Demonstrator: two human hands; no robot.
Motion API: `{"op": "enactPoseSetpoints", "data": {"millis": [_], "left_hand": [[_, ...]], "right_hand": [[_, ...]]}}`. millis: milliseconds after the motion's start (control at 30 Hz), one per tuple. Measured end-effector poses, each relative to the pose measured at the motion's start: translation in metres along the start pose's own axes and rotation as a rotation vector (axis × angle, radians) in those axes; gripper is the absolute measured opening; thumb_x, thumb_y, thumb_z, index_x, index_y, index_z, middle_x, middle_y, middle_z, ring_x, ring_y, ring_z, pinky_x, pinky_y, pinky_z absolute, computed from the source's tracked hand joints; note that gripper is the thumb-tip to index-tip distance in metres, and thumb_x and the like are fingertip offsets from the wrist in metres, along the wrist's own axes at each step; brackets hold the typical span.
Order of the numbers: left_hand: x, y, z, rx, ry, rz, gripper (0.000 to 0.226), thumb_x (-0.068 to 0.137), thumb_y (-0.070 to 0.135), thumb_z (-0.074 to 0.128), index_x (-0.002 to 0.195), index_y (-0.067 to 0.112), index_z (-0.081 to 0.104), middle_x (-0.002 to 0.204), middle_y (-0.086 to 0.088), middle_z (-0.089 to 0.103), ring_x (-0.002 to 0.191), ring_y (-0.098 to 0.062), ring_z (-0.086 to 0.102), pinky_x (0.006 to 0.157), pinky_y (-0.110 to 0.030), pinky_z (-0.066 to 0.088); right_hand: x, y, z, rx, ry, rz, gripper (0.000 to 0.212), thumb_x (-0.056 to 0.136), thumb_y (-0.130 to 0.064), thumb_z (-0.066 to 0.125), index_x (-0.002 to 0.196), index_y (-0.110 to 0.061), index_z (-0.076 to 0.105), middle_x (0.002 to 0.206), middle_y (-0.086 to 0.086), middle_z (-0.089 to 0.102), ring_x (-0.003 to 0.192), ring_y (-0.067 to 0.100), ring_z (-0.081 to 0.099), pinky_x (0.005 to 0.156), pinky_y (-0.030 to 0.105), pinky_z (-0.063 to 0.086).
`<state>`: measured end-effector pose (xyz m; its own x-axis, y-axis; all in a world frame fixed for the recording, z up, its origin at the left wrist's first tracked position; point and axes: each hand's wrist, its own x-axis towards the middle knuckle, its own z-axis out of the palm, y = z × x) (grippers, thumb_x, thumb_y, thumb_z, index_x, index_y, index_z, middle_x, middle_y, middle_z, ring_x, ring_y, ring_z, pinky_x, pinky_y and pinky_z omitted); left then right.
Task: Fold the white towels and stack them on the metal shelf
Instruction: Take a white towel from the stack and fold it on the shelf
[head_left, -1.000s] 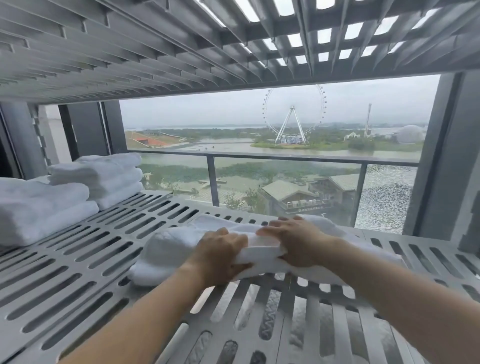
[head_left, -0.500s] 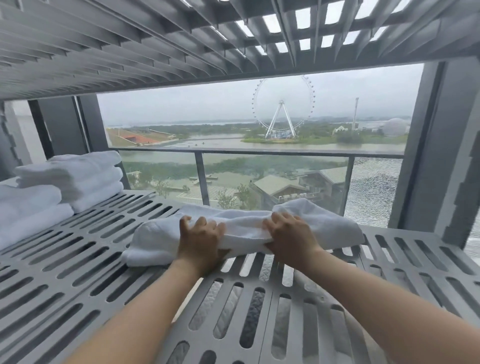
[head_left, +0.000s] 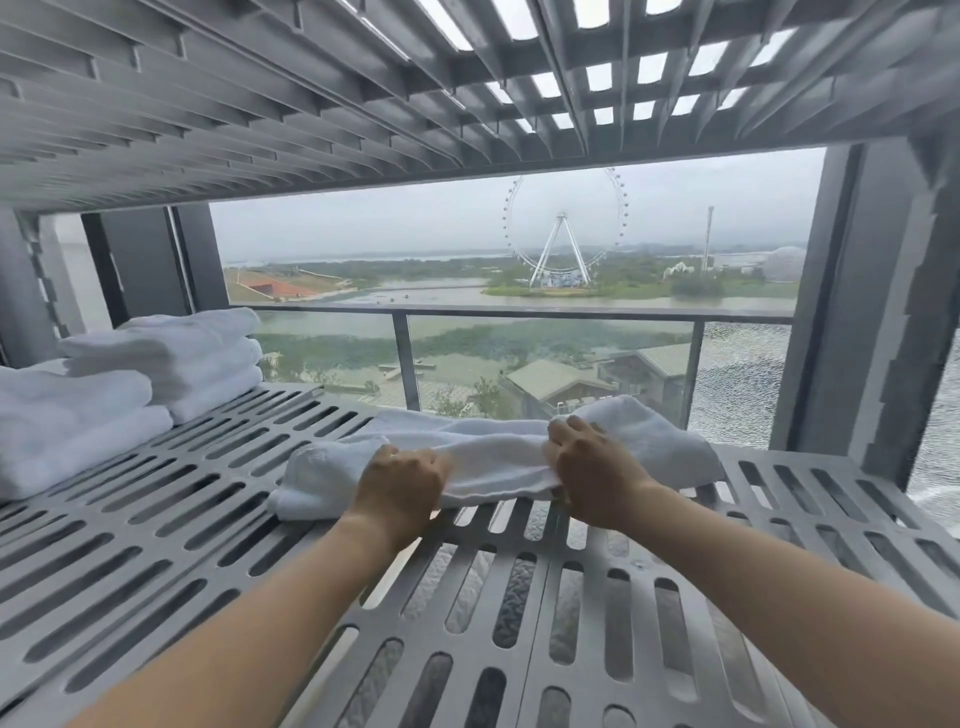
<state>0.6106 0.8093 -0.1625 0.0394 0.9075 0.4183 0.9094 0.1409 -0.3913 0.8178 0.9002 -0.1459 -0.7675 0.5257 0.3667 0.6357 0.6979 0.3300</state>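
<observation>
White towel (head_left: 488, 457) lay loosely folded across the slotted metal shelf (head_left: 156, 519), near its far edge. Left hand (head_left: 400, 486) and right hand (head_left: 592, 467) each gripped its near edge, fingers curled. Two folded stacks (head_left: 171, 358) sat far left.

Likely a hotel linen store on a high floor; hard to confirm from this angle. Evidence: slotted metal shelf (head_left: 156, 519) with another tier (head_left: 260, 104) above, stacks of folded white towels (head_left: 171, 353), glass balcony railing (head_left: 519, 312) behind, Ferris wheel (head_left: 563, 228), lake (head_left: 737, 384) and rooftops (head_left: 550, 376) far below.
</observation>
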Motion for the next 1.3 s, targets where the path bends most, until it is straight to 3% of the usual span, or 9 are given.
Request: {"op": "enactPoseSetpoints", "data": {"millis": [133,200,267,333,533,767,967,1133,1300], "left_hand": [[-0.007,0.002,0.003,-0.028,0.057,0.025,0.014,0.083,0.006,0.054,0.09,0.018,0.052,0.087,-0.003,0.066,0.077,-0.025,0.065,0.065,-0.033,0.046],[-0.011,0.005,0.003,-0.017,0.134,0.054,0.027,0.059,0.007,0.079,0.07,0.017,0.056,0.06,-0.001,0.063,0.05,-0.021,0.062,0.043,-0.027,0.045],[-0.013,0.005,0.003,-0.026,0.207,0.045,0.039,0.039,0.005,0.086,0.057,0.017,0.054,0.044,0.002,0.054,0.034,-0.019,0.053,0.032,-0.021,0.037],[-0.014,0.006,0.004,-0.039,0.245,0.023,0.038,0.038,0.003,0.085,0.057,0.016,0.055,0.043,0.001,0.052,0.031,-0.018,0.051,0.029,-0.02,0.035],[-0.014,0.005,0.008,-0.084,0.266,0.008,0.039,0.038,0.017,0.09,0.063,0.014,0.06,0.044,0.002,0.053,0.032,-0.018,0.052,0.028,-0.019,0.034],[-0.017,0.002,0.009,-0.178,0.226,-0.012,0.047,0.059,0.047,0.08,0.085,0.014,0.061,0.07,-0.003,0.062,0.058,-0.024,0.062,0.043,-0.03,0.046],[-0.014,0.009,0.002,-0.15,0.323,0.236,0.035,0.045,0.025,0.09,0.071,0.02,0.067,0.069,-0.001,0.061,0.056,-0.019,0.06,0.045,-0.028,0.051],[-0.018,0.009,0.002,-0.249,0.366,0.214,0.034,0.048,0.003,0.084,0.066,0.02,0.062,0.069,0.002,0.062,0.059,-0.018,0.061,0.052,-0.03,0.053],[-0.024,0.006,-0.004,-0.408,0.336,0.194,0.042,0.046,0.01,0.085,0.068,0.021,0.05,0.069,0.006,0.054,0.056,-0.013,0.053,0.051,-0.025,0.047]], "right_hand": [[-0.011,-0.007,-0.003,0.037,-0.067,0.052,0.039,0.079,-0.024,0.054,0.115,-0.013,0.046,0.109,0.009,0.051,0.104,0.026,0.051,0.078,0.037,0.05],[-0.014,-0.012,0.0,0.058,-0.077,0.134,0.043,0.078,-0.021,0.054,0.119,-0.016,0.042,0.115,0.009,0.049,0.108,0.027,0.05,0.077,0.039,0.052],[-0.014,-0.014,0.003,0.028,-0.1,0.189,0.051,0.078,-0.018,0.055,0.125,-0.016,0.037,0.125,0.011,0.043,0.114,0.029,0.045,0.083,0.039,0.049],[-0.013,-0.014,0.006,-0.021,-0.127,0.232,0.062,0.081,-0.015,0.054,0.137,-0.016,0.027,0.136,0.013,0.036,0.123,0.03,0.039,0.095,0.038,0.042],[-0.014,-0.005,0.002,-0.028,-0.115,0.361,0.058,0.09,-0.004,0.034,0.145,-0.006,0.014,0.131,0.014,0.046,0.111,0.028,0.05,0.086,0.035,0.046],[-0.029,-0.015,0.005,0.092,-0.211,0.509,0.081,0.086,-0.023,0.051,0.145,-0.001,0.001,0.131,0.015,0.04,0.11,0.026,0.054,0.082,0.031,0.048],[-0.029,0.0,-0.001,-0.02,-0.197,-0.058,0.079,0.073,-0.021,0.06,0.141,-0.014,0.02,0.147,0.005,0.018,0.137,0.025,0.016,0.113,0.043,0.018],[-0.027,0.003,0.005,0.123,-0.057,-0.051,0.05,0.085,-0.011,0.049,0.133,-0.018,0.036,0.137,0.002,0.037,0.126,0.023,0.039,0.098,0.037,0.039],[-0.025,0.011,0.007,-0.047,-0.022,0.103,0.057,0.082,-0.016,0.052,0.135,-0.019,0.033,0.136,0.004,0.039,0.126,0.023,0.033,0.095,0.043,0.023]]}}
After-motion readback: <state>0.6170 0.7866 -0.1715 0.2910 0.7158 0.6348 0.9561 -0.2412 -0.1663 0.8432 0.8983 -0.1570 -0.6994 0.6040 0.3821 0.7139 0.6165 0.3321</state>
